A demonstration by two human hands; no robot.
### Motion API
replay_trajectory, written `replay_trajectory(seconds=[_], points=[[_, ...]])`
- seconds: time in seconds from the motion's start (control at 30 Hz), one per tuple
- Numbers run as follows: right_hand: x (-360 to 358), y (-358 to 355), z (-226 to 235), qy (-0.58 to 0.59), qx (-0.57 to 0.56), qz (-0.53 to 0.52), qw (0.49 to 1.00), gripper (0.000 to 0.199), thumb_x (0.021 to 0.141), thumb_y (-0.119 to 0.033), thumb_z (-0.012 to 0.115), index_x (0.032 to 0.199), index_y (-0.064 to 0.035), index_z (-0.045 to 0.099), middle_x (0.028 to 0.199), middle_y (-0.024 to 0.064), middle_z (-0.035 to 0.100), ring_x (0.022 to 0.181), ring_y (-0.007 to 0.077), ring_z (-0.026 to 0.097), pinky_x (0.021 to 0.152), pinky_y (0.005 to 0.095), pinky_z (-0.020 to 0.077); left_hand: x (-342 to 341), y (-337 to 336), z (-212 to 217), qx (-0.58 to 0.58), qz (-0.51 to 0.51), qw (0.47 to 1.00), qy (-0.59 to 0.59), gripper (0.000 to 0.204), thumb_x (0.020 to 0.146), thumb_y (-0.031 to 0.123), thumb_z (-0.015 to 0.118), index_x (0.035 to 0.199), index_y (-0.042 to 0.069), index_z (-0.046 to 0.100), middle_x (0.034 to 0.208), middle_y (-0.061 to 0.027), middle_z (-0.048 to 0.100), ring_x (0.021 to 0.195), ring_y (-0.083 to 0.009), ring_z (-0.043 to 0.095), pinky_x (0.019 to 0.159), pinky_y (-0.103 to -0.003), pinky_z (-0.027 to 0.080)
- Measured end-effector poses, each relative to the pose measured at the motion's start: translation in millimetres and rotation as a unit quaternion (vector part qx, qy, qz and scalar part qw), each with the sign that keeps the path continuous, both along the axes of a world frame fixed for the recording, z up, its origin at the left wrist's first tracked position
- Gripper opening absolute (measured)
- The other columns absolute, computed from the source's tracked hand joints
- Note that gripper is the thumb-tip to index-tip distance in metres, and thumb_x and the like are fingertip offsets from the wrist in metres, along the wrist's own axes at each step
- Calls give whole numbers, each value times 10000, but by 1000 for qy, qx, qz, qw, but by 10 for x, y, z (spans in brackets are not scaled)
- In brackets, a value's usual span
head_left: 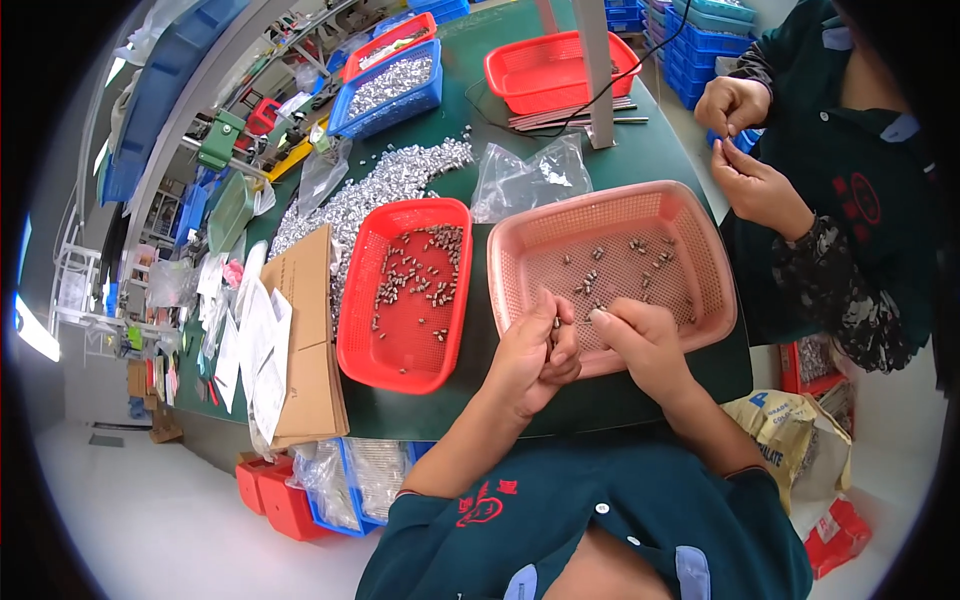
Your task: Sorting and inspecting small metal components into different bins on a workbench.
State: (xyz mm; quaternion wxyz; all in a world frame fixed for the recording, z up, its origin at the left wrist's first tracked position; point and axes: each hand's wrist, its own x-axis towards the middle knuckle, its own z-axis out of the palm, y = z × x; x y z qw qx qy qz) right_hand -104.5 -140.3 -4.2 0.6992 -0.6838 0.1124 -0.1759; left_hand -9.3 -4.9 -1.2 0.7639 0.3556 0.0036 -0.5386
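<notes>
Over the near rim of a pink perforated basket (712,330) I hold both hands close together. My left hand (535,355) is curled, with a small metal cylinder (556,325) showing between thumb and fingers. Thumb and forefinger of my right hand (648,345) are pinched, and a tiny bit of metal shows at their tips. Several similar small metal cylinders (596,253) lie scattered on the basket's floor. To the left stands a red perforated basket (385,365) with many more small metal cylinders, mostly along its far and right sides.
Loose silvery parts (400,175) are heaped on the green table beyond the red basket. A clear plastic bag (530,180), a blue bin (395,95), another red basket (550,75) and a metal post (594,80) stand farther back. Cardboard (305,350) lies left. A co-worker's hands (745,160) are at right.
</notes>
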Motion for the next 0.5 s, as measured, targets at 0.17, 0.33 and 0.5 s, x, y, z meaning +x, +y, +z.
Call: replay_trajectory(seconds=[0.17, 0.33, 0.5], points=[[11, 2, -19, 5, 16, 1, 1000, 272, 886, -110, 564, 637, -16, 508, 563, -49, 410, 554, 10, 370, 456, 215, 292, 22, 8, -116, -11, 9, 1000, -15, 382, 971, 413, 361, 948, 62, 510, 542, -6, 416, 386, -87, 276, 377, -231, 241], [-23, -39, -39, 5, 17, -12, 1000, 251, 890, -117, 560, 662, -14, 532, 587, -49, 436, 561, 11, 380, 466, 207, 295, -17, -75, 39, 57, 37, 998, -6, 318, 978, 305, 386, 999, 18, 520, 722, -82, 549, 495, -101, 382, 465, -240, 331], [-28, -40, -51, 3, 29, -16, 999, 236, 892, -121, 554, 683, -11, 551, 595, -47, 448, 559, 17, 388, 472, 212, 304, -18, -50, -1, 54, 33, 998, -24, 237, 968, 217, 388, 998, 15, 508, 841, -159, 609, 552, -121, 440, 509, -250, 369]])
